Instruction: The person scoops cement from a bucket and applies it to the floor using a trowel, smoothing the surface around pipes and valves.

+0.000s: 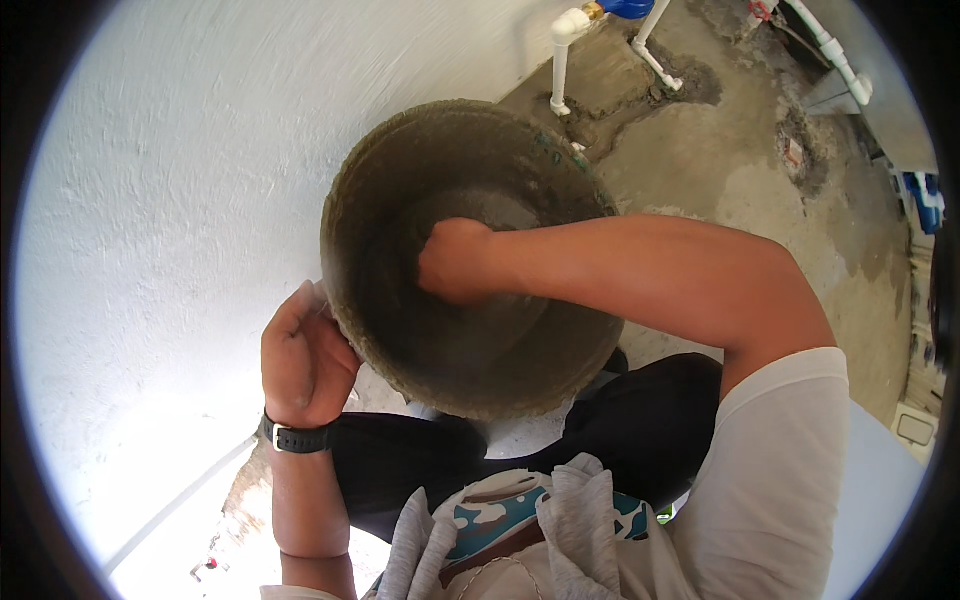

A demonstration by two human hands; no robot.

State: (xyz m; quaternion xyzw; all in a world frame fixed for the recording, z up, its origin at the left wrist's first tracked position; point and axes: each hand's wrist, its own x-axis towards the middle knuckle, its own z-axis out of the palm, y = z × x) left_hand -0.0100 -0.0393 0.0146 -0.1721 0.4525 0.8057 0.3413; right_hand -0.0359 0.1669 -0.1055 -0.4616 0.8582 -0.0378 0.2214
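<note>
A large round bucket, its wall coated in grey cement-like residue, tilts its open mouth toward me between my knees. Against its left outer side, just under the rim, my left hand is curled to steady it; the fingertips are hidden behind the bucket. My right hand reaches down inside, closed in a fist with the knuckles up. Whatever the fingers grip is out of sight beneath the hand. Wet grey material lines the lower part of the bucket.
A white plastered wall rises close on the left. White pipes with a blue fitting stand beyond the bucket on the rough concrete floor. Another white pipe with a red valve handle runs at the far right.
</note>
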